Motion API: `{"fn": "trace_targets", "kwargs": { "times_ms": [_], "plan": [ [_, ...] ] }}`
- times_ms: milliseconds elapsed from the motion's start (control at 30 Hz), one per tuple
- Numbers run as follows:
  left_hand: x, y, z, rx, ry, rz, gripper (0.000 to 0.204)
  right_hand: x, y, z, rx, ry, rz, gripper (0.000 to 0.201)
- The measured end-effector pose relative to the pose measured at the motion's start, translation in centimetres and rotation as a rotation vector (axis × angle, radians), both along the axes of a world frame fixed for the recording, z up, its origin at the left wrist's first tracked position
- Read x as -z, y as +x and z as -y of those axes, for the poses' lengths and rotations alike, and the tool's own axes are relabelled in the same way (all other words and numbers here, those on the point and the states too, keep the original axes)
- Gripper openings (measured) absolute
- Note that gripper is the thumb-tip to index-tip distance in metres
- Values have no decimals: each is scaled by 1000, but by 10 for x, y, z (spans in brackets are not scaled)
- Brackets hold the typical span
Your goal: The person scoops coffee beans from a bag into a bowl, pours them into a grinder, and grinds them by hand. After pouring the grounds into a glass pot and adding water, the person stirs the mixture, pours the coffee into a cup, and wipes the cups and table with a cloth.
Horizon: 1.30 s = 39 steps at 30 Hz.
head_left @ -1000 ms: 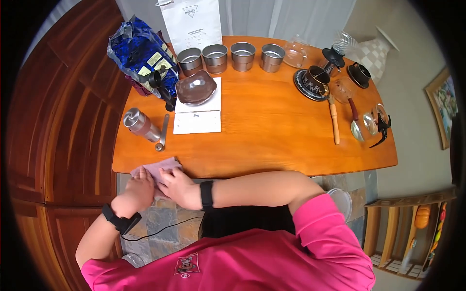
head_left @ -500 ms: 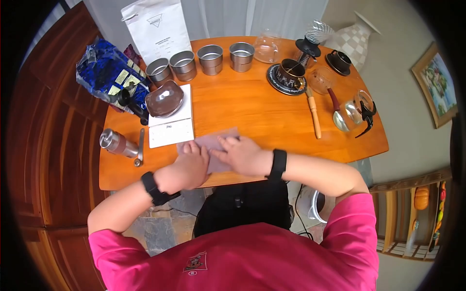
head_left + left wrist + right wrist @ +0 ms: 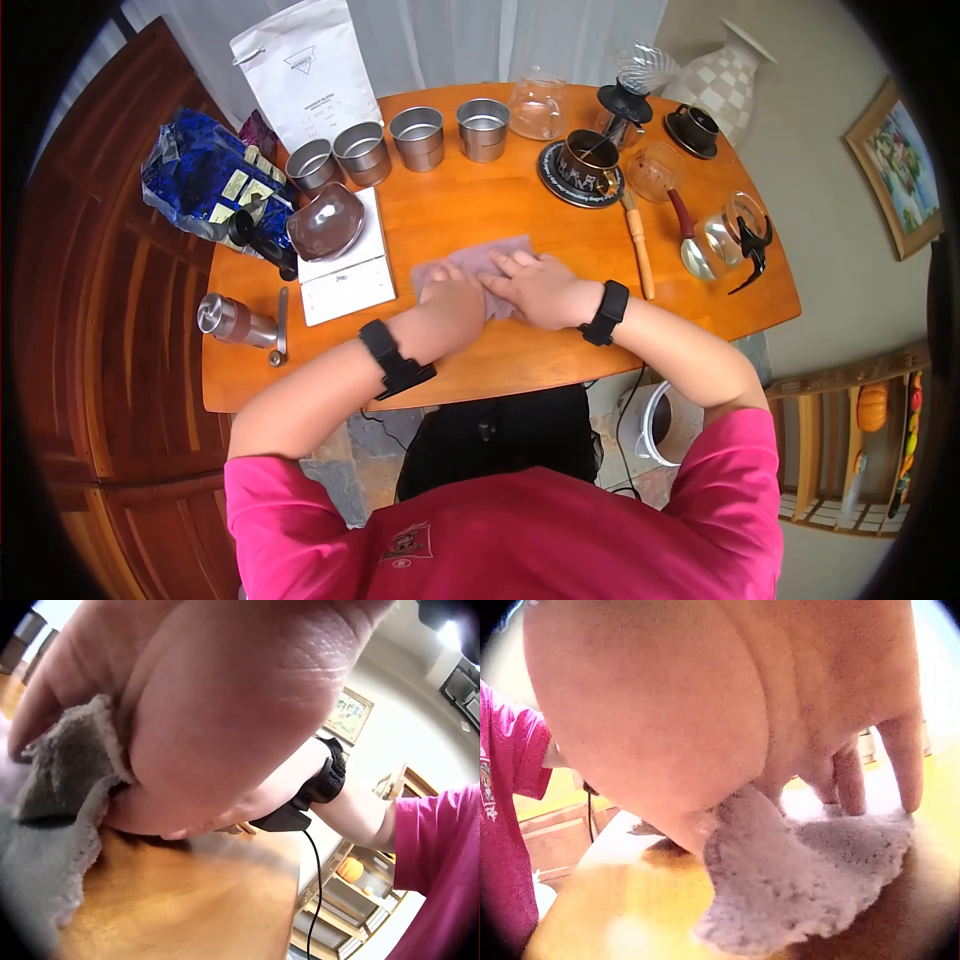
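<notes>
A thin mauve cloth (image 3: 505, 250) lies on the wooden table in front of me, partly hidden under both hands. My left hand (image 3: 450, 308) grips its near left part, fingers bent over it. In the left wrist view, a fold of the cloth (image 3: 71, 765) rises between the fingers and thumb. My right hand (image 3: 545, 290) presses on the right part with its fingers extended and spread. The right wrist view shows those fingertips on the cloth (image 3: 780, 885), which bunches up beneath the palm. Both hands are side by side, the left a little nearer my body.
Left of the cloth are a white scale (image 3: 350, 290) with a brown dish (image 3: 327, 222) and a steel hand grinder (image 3: 235, 320). Several metal cups (image 3: 417, 138) line the back. At right sit a black cup (image 3: 588, 155), a wooden-handled brush (image 3: 638, 245) and a glass pot (image 3: 715, 245).
Both hands have slid the cloth from the table's front left edge rightward, then farther in toward the middle. The head view has shifted too. The things on the table stay where they stand.
</notes>
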State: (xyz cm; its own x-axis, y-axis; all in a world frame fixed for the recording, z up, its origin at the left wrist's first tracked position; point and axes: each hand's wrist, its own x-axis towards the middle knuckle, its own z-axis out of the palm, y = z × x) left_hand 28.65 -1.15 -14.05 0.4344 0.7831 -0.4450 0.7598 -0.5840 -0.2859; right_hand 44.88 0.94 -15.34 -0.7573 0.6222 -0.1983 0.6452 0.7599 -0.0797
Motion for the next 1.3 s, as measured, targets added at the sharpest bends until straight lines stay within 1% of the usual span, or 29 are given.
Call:
{"fn": "trace_targets", "kwargs": {
  "times_ms": [33,133,167,233,300,333,433,533,633,733,833,933,1133,1233,1300],
  "plan": [
    [5,1,-1,21,86,-22,64,2,1,-3,28,17,11,60],
    [22,-4,-20,-105,172,230,66,4,-2,-20,117,71,51,60],
    [27,-8,-24,-148,168,230,65,7,-5,-28,150,86,69,61],
    [23,-14,-26,-232,158,229,64,14,-11,-41,200,125,89,62],
    [19,-28,-23,-216,165,60,61,15,-17,-53,233,176,99,63],
    [18,-36,-22,-207,167,-23,60,10,-22,-58,262,100,160,65],
    [28,-54,-15,-177,210,-103,55,11,-30,-62,284,109,146,64],
    [36,-67,-7,-40,319,-133,52,16,-35,-61,310,146,154,63],
    [38,-71,-3,16,344,-144,51,20,-32,-62,295,148,102,63],
    [37,-72,0,34,333,-151,51,22,-28,-65,254,117,21,63],
    [38,-73,2,50,345,-156,50,19,-27,-69,223,105,28,64],
    [38,-73,5,50,340,-156,50,18,-32,-71,231,92,3,66],
    [35,-76,14,141,365,-209,48,20,-41,-73,245,100,0,66],
    [42,-76,17,105,367,-230,46,22,-41,-73,244,109,4,67],
    [43,-79,19,118,371,-224,46,22,-40,-73,244,108,3,67]
  ]
}}
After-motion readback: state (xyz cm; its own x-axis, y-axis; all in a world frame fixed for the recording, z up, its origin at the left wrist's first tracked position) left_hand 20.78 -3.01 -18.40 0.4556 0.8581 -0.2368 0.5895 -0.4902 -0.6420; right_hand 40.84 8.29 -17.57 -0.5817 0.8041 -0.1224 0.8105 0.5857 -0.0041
